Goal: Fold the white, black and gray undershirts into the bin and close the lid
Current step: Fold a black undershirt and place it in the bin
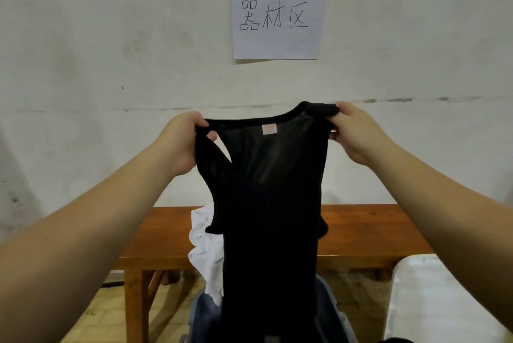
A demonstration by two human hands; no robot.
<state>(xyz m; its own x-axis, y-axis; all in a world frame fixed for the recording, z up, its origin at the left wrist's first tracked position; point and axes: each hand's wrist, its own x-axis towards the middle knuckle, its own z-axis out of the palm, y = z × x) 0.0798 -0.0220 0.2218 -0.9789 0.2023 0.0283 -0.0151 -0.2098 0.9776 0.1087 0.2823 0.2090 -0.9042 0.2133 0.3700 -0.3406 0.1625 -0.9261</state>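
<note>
The left hand (183, 142) pinches the left shoulder strap of the black undershirt (268, 203), fingers curled round the fabric with the thumb through the armhole. The right hand (354, 134) grips the opposite strap in the same manner, at a slightly higher level. Both hands hold the garment raised in front of the person, arms extended. Between the two grips the neckline sags in a shallow curve, with a small pale label (268, 129) just below it. Below the grips the body of the garment hangs straight down, unfolded. Its lower end passes in front of the bin (205, 315), a blue-gray container low in the frame; whether the hem reaches inside cannot be told. Behind the hanging garment and below the left grip lies the white undershirt (204, 248), crumpled at the edge of the wooden bench (366, 231), part of it drooping toward the bin. A white object (433, 301) lies well below the right grip; it may be the lid, but this cannot be confirmed. The gray undershirt is not visible. Beyond the bench, a paper sign (277, 23) is fixed to the wall (111, 37) above the grips. The step in hand appears to be spreading the black undershirt before folding. The next move calls for bringing the straps together or laying the garment flat, keeping the side edges aligned.
</note>
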